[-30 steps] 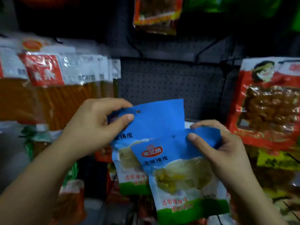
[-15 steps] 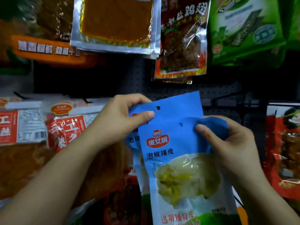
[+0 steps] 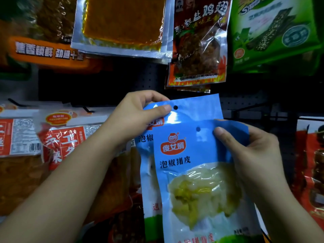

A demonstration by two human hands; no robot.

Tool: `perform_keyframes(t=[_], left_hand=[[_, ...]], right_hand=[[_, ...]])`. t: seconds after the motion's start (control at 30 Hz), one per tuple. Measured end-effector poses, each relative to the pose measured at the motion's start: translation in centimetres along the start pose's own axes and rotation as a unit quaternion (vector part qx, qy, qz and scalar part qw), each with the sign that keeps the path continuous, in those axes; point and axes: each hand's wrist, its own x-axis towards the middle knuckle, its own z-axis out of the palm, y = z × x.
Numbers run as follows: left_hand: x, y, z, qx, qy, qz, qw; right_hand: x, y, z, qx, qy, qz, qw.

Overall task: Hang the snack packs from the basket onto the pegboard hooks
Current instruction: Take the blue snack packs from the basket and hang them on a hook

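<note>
I hold two blue snack packs in front of the dark pegboard [image 3: 150, 79]. The rear blue pack [image 3: 196, 109] has a round hang hole near its top edge; my left hand [image 3: 138, 116] pinches its top left corner, thumb just left of the hole. The front blue pack [image 3: 192, 172] overlaps it, lower and to the right, with yellow-green food showing through a clear window. My right hand [image 3: 252, 151] pinches the front pack's top right corner, which is folded over. Bare black hooks [image 3: 245, 114] stick out of the board behind the packs. The basket is out of sight.
Hung packs crowd the board: a silver-edged orange pack [image 3: 122, 25], a red chicken-wing pack [image 3: 198, 42] and a green pack [image 3: 275, 28] above, red-and-white packs [image 3: 57, 137] at left, a red pack [image 3: 312, 163] at right.
Both hands lifted the two blue packs up the board, and my view tilted up with them, bringing the upper row of hung packs into sight. Over the last half second little has moved.
</note>
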Motion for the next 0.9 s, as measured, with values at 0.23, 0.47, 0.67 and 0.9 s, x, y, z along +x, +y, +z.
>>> perform_keyframes(t=[0.23, 0.47, 0.67, 0.9], left_hand=[[0.4, -0.3, 0.1, -0.007, 0.004, 0.006, 1.0], [1.2, 0.0, -0.1, -0.039, -0.01, -0.019, 0.999], [1.3, -1.6, 0.1, -0.033, -0.009, -0.044, 0.998], [1.7, -3.8, 0.9, 0.002, 0.06, -0.028, 0.998]], right_hand=[[0.2, 0.6, 0.1, 0.005, 0.006, 0.011, 1.0], [0.7, 0.2, 0.1, 0.042, 0.001, 0.026, 0.999], [0.5, 1.5, 0.1, 0.028, -0.008, 0.055, 0.998], [1.1, 4.0, 0.4, 0.01, 0.004, 0.085, 0.996]])
